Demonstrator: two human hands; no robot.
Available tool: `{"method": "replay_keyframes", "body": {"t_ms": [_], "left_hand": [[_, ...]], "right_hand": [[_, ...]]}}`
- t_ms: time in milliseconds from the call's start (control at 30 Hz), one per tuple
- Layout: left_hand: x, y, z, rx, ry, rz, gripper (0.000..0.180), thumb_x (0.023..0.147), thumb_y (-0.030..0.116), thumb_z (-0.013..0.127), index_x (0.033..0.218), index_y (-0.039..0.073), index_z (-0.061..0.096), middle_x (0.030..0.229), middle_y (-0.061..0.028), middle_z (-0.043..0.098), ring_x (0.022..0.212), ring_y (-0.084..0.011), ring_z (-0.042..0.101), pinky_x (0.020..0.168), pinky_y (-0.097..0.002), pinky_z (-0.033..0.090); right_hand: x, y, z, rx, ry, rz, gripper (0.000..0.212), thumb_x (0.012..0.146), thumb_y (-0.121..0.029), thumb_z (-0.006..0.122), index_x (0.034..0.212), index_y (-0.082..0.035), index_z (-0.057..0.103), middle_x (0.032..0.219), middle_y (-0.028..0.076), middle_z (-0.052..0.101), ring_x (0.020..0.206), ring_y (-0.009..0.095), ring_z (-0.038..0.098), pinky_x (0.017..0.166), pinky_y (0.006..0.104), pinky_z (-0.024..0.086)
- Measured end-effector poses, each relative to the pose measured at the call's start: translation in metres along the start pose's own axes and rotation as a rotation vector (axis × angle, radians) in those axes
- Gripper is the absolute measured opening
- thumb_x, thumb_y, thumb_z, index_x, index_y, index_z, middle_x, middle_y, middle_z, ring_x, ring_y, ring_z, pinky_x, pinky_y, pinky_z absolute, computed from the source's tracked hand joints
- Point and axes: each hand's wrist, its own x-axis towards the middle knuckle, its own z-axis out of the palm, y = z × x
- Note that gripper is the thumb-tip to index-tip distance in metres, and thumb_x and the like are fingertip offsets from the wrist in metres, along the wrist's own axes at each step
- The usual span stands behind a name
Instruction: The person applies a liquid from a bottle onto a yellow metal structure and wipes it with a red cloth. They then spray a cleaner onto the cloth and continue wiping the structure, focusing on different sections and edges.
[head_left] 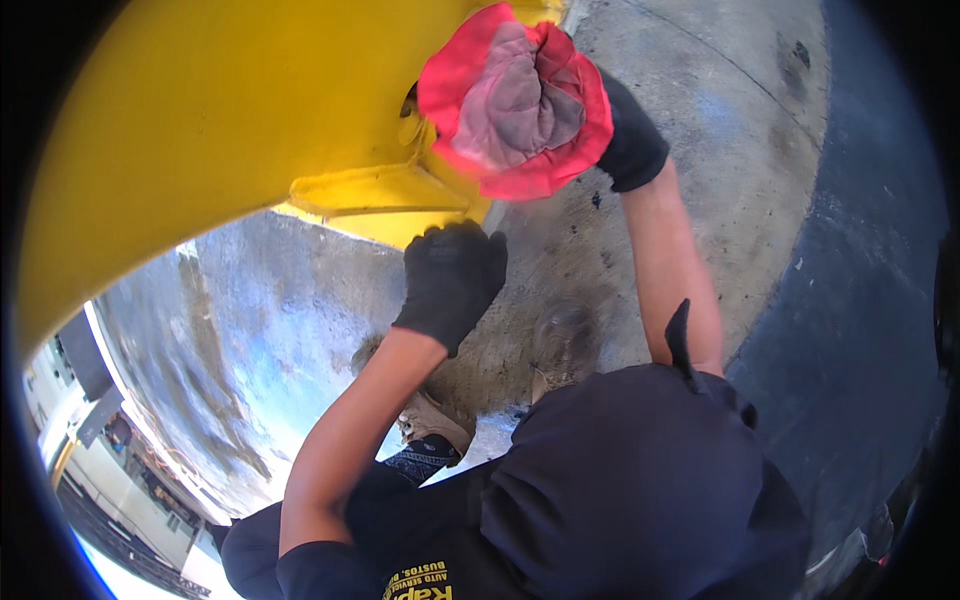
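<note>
My right hand (625, 140), in a black glove, grips a bunched red rag (515, 100) and presses it against the lower part of a big yellow steel column (220, 110). Most of that hand is hidden behind the rag. My left hand (452, 278), also in a black glove, hangs just below the column's yellow base plate (385, 195), fingers curled, with nothing in it. It is close to the plate's edge; I cannot tell whether it touches it.
Stained grey concrete floor (700, 90) spreads around the column, with a darker strip (860, 300) to the right. My tan shoes (435, 415) stand on the floor below my hands. A glossy wet-looking patch of floor (250, 350) lies to the left, with building parts at the far lower left.
</note>
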Motion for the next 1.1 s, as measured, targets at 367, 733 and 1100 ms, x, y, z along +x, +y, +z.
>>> {"method": "replay_keyframes", "body": {"t_ms": [367, 733, 1100], "left_hand": [[0.057, 0.022, -0.018, -1.854, 0.140, 0.354, 0.040, 0.116, 0.026, 0.063, 0.152, 0.010, 0.068, 0.159, -0.0106, 0.065, 0.148, -0.0260, 0.060, 0.124, -0.0495, 0.050], [-0.126, 0.036, -0.133, -2.314, -0.543, -0.072, 0.086, 0.097, 0.039, 0.080, 0.170, 0.009, 0.047, 0.179, -0.0136, 0.044, 0.169, -0.0368, 0.032, 0.140, -0.0629, 0.015], [-0.315, 0.045, -0.237, -2.301, -1.524, -0.038, 0.081, 0.099, 0.041, 0.078, 0.169, 0.012, 0.050, 0.173, -0.0096, 0.052, 0.161, -0.0299, 0.044, 0.133, -0.0540, 0.028]], "right_hand": [[-0.069, -0.029, 0.014, -0.168, 0.373, -0.077, 0.069, 0.100, -0.012, 0.081, 0.162, 0.000, 0.054, 0.155, 0.013, 0.068, 0.138, 0.024, 0.068, 0.118, 0.0399, 0.054], [-0.237, -0.287, 0.070, -0.203, 1.097, 0.773, 0.024, 0.109, -0.019, 0.069, 0.123, -0.006, 0.082, 0.097, 0.011, 0.082, 0.087, 0.016, 0.073, 0.081, 0.0347, 0.058], [-0.375, -0.650, 0.223, -0.675, 1.647, 0.858, 0.019, 0.103, -0.001, 0.072, 0.120, -0.003, 0.081, 0.108, 0.013, 0.078, 0.092, 0.024, 0.076, 0.083, 0.0352, 0.059]]}}
